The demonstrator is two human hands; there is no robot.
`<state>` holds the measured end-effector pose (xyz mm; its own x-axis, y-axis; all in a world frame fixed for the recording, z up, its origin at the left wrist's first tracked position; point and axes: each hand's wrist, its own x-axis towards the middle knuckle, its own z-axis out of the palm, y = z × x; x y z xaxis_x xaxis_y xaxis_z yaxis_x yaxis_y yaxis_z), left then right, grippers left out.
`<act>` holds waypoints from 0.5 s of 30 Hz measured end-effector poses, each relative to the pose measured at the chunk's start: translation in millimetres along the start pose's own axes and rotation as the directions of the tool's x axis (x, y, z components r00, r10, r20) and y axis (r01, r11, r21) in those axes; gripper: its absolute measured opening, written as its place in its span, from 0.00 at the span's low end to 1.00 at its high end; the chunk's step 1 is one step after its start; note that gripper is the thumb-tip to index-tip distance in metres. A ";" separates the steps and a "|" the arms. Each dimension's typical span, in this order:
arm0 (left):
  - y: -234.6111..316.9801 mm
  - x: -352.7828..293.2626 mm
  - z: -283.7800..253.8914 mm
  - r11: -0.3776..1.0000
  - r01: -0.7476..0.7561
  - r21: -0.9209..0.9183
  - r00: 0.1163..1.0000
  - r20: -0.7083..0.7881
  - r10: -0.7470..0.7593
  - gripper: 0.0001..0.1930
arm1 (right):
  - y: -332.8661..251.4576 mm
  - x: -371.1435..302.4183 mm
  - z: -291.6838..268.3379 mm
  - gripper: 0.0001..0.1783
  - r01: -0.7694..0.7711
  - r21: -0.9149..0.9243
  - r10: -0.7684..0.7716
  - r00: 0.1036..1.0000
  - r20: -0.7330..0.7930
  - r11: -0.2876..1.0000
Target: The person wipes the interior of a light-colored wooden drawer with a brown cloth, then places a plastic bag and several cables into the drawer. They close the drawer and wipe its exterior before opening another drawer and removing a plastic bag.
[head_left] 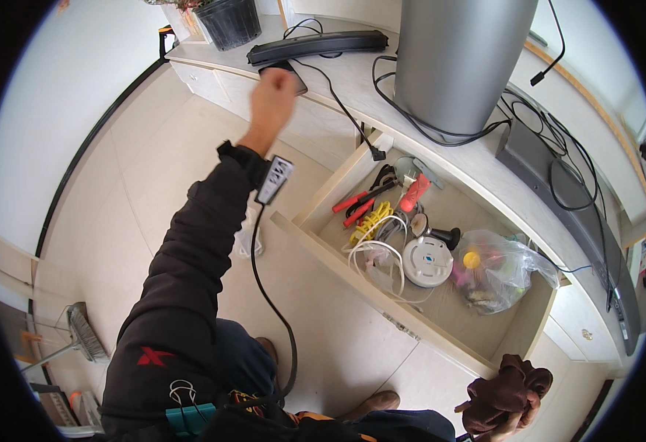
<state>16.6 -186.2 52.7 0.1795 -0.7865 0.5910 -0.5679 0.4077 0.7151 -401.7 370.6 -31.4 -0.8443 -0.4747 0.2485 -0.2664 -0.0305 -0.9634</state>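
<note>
My left hand (272,97) is stretched out to the cabinet's top, over or against a dark flat object (291,76) near its front edge. Motion blurs its fingers, so I cannot make out whether they grip that object. At the lower right my right hand (518,423) is closed around a bunched dark brown cloth (506,394), just outside the near corner of the pulled-out drawer (389,313). Behind the left hand lies a long black bar (319,47) with a cable.
The drawer holds red-handled tools (354,202), a yellow cord (371,223), a white round device (427,261) and a clear plastic bag (496,269). A tall grey cylinder (459,66) and a long grey bar (551,191) with tangled cables stand on the cabinet. A broom (83,331) is at the left.
</note>
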 end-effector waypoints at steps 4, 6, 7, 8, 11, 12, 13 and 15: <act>-48.1 32.6 -17.9 0.776 0.628 -0.062 0.777 0.120 -0.619 0.21 | -3.0 -2.8 2.9 0.20 0.004 -0.025 -0.004 1.000 -0.002 1.000; -59.2 32.8 -11.5 0.618 0.680 -0.394 0.733 0.340 -0.589 0.20 | -3.8 -4.2 3.0 0.19 0.006 -0.039 -0.006 1.000 0.000 0.999; -60.8 31.6 -8.8 0.480 0.699 -0.531 0.712 0.449 -0.540 0.19 | -4.7 -4.8 2.3 0.19 0.004 -0.042 -0.004 1.000 0.007 0.999; -60.2 28.5 -7.0 0.515 0.673 -0.530 0.737 0.426 -0.524 0.18 | -4.9 -5.5 2.6 0.19 0.004 -0.040 -0.004 1.000 0.006 0.999; -47.3 15.7 -5.2 0.577 0.600 -0.554 0.799 0.376 -0.469 0.17 | -5.7 -7.1 4.1 0.19 0.008 -0.042 -0.008 1.000 0.003 0.999; -41.6 6.6 -6.7 0.592 0.564 -0.576 0.825 0.350 -0.445 0.17 | -5.9 -7.0 5.2 0.18 0.009 -0.048 -0.009 1.000 0.003 0.999; -34.2 1.4 -7.3 0.604 0.537 -0.590 0.842 0.327 -0.429 0.17 | -5.6 -6.7 7.1 0.18 0.011 -0.047 -0.011 1.000 0.002 0.999; -17.5 -0.5 -6.8 0.616 0.494 -0.613 0.867 0.400 -0.297 0.15 | -5.3 -5.3 10.7 0.18 0.007 -0.046 -0.006 1.000 0.007 0.999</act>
<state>31.9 -189.7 42.5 0.0029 -0.9886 0.1504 0.2313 0.1469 0.9617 -390.8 363.9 -28.7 -0.8394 -0.4805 0.2538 -0.2930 0.0067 -0.9561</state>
